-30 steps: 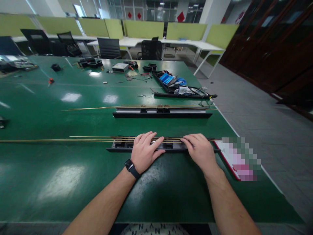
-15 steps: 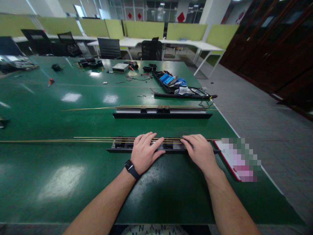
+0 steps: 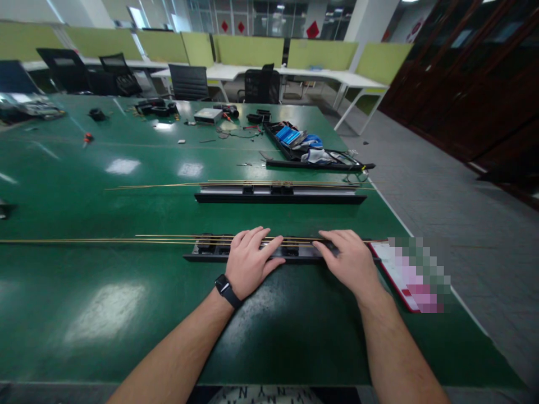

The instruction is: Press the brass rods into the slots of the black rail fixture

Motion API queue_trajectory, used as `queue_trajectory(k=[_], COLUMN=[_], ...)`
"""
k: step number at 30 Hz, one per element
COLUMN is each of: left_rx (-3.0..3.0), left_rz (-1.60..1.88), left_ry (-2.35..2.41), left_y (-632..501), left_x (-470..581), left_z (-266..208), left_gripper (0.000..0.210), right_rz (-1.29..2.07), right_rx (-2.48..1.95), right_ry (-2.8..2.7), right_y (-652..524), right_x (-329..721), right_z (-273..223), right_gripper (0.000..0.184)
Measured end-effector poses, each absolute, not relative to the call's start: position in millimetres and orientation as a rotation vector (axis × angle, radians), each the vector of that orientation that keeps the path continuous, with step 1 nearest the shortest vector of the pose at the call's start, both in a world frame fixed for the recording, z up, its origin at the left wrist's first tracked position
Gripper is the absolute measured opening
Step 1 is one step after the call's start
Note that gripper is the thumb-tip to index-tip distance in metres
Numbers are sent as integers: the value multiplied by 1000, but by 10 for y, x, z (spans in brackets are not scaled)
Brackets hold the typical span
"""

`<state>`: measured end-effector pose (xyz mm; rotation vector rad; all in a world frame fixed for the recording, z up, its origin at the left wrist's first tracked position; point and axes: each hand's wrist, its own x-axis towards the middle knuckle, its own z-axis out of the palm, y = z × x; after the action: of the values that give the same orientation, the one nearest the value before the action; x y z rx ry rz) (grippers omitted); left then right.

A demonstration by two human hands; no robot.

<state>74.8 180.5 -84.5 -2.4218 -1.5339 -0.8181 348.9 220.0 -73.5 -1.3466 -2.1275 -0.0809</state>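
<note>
In front of me a long black channel-shaped rail (image 3: pixel 307 252) lies across the green table, with dark blocks inside it. Several thin brass-coloured rods (image 3: pixel 164 240) run along its top and stick out far to the left. My left hand (image 3: pixel 252 258), a black watch at its wrist, rests palm down across the rail and rods, thumb and fingers spread. At the rail's right part my right hand (image 3: pixel 347 258) has its thumb and forefinger around a rod; the exact contact is partly hidden.
Behind lies a second black rail (image 3: pixel 280 198) with more rods on it. Further back a black tray (image 3: pixel 278 140) holds blue items and cables. A red-edged, pixelated flat object (image 3: pixel 396 275) lies right of my right hand. The table's right edge (image 3: pixel 396 216) is close by.
One brass rod has slid a little to the right, its left end now nearer the rail. My right hand has moved slightly right; my left hand has stayed put.
</note>
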Motion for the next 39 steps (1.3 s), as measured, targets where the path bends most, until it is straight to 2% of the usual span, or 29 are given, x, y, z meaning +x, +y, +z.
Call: queue_trajectory(k=[14,23,31,39], left_rx=[-2414,-2416,-2419,-2421], left_rz=[-815,-819,-810,-812], left_ry=[-1528,-1524,-1533,-1530], left_y=[1799,1806,1808,1811], left_x=[752,757,740,756], left_z=[-845,-842,-861,-836], left_gripper=[45,45,45,46], right_rz=[-105,-98,-93,-99], right_rx=[-1376,-1368,-1399,-1375], right_ry=[-2141,-2171,-2133,-2180], right_y=[2195,2178,2200,2190], right_x=[3548,3464,3577,3458], right_z=[-705,-707,-695,-708], right_gripper=[25,33,27,32])
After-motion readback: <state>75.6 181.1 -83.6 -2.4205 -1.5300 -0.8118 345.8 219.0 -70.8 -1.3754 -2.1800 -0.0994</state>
